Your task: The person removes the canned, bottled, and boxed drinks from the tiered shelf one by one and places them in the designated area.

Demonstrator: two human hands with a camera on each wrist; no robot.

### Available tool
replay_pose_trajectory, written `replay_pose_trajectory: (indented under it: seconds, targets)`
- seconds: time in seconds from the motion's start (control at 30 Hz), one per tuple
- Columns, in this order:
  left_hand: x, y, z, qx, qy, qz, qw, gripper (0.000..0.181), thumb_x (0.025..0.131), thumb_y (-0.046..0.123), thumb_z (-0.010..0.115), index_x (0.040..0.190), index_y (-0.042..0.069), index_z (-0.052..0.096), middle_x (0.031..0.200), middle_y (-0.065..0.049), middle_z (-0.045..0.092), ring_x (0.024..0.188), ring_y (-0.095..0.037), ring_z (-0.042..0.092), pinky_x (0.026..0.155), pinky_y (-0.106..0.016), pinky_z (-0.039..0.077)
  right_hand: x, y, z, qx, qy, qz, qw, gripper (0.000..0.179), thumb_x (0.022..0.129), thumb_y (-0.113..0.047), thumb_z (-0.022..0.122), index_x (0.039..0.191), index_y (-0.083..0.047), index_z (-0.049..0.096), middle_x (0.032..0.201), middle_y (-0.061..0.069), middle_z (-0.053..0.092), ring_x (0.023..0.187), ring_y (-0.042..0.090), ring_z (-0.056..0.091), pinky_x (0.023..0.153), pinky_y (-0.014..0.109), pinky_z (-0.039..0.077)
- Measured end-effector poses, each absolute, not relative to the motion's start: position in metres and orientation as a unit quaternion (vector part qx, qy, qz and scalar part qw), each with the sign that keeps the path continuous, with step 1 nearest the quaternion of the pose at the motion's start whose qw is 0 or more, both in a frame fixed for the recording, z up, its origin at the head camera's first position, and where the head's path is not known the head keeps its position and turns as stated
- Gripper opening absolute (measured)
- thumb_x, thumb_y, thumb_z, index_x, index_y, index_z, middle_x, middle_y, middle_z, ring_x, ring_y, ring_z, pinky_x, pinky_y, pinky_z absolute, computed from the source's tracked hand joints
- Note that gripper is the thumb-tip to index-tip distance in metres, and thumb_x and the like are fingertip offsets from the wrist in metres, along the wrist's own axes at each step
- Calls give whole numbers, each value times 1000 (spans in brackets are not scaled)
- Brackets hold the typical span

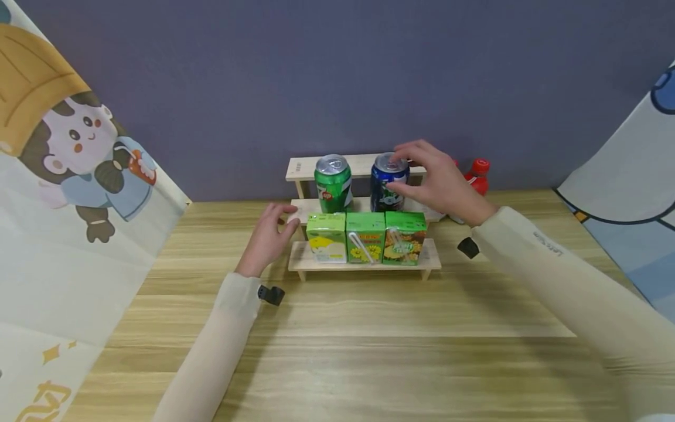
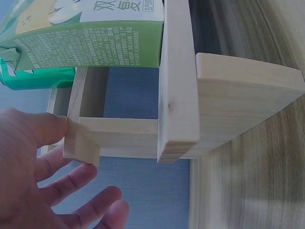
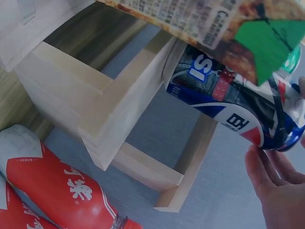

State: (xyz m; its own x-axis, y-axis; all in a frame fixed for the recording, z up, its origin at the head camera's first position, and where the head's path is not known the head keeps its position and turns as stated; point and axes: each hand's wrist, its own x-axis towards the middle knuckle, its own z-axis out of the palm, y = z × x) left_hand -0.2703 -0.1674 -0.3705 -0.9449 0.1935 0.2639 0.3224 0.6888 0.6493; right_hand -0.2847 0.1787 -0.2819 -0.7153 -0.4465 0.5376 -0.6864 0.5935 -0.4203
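A three-tier wooden rack (image 1: 432, 257) stands against the back wall. My left hand (image 1: 266, 239) pinches the left end of its middle tier, with the thumb (image 2: 45, 128) on one side and fingers on the other. On that tier are a green 7UP can (image 1: 331, 189) and, to its right, a dark blue Pepsi can (image 1: 387, 193), both upright. My right hand (image 1: 445, 181) holds the Pepsi can near its top, thumb in front and fingers behind. Three green drink cartons (image 1: 365, 234) stand side by side on the lowest tier, with straws on the front of two.
Red cola bottles (image 3: 71, 179) are beside the rack's right end, partly hidden by my right hand in the head view. A wood-grain table (image 1: 358, 346) lies under everything. Cartoon-printed panels (image 1: 79, 176) border it at left and right.
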Motion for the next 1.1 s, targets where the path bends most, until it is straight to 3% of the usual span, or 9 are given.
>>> replay_pose_trajectory:
  seconds: [0.3,0.53,0.7,0.9,1.1]
  targets:
    - [-269,-167,-371,-141,-915,-367,90,34,96,24,56,125,6,55,120,-8,47,99,-26,51,79,-38,48,-283,173,-284,308,-878,322,177,44,80,-29,77,115,-14,56,117,2,55,103,19,54,87,41,49]
    - [-268,-168,-371,-144,-913,-371,90,34,96,23,56,125,5,55,119,-9,47,100,-30,51,79,-40,48,-283,171,-285,305,-875,317,204,43,78,-30,79,112,-14,59,112,1,57,99,17,56,85,41,50]
    - [-270,-166,-371,-147,-914,-366,91,34,96,24,56,125,6,55,119,-9,47,100,-29,52,79,-39,48,-279,180,-280,302,-866,316,244,42,76,-26,80,111,-12,61,116,1,58,99,14,56,83,34,49]
    - [-269,-165,-369,-146,-913,-371,86,34,96,24,56,126,5,55,121,-10,47,101,-29,51,79,-39,49,-269,202,-267,276,-864,318,276,43,76,-25,80,113,-11,62,117,-1,58,91,12,56,71,22,45]
    - [-268,-166,-368,-135,-915,-371,79,35,97,24,56,126,6,54,120,-9,46,101,-28,50,79,-39,49,-259,231,-269,237,-871,310,298,43,76,-24,80,114,-11,63,118,-2,58,97,14,56,75,15,41]
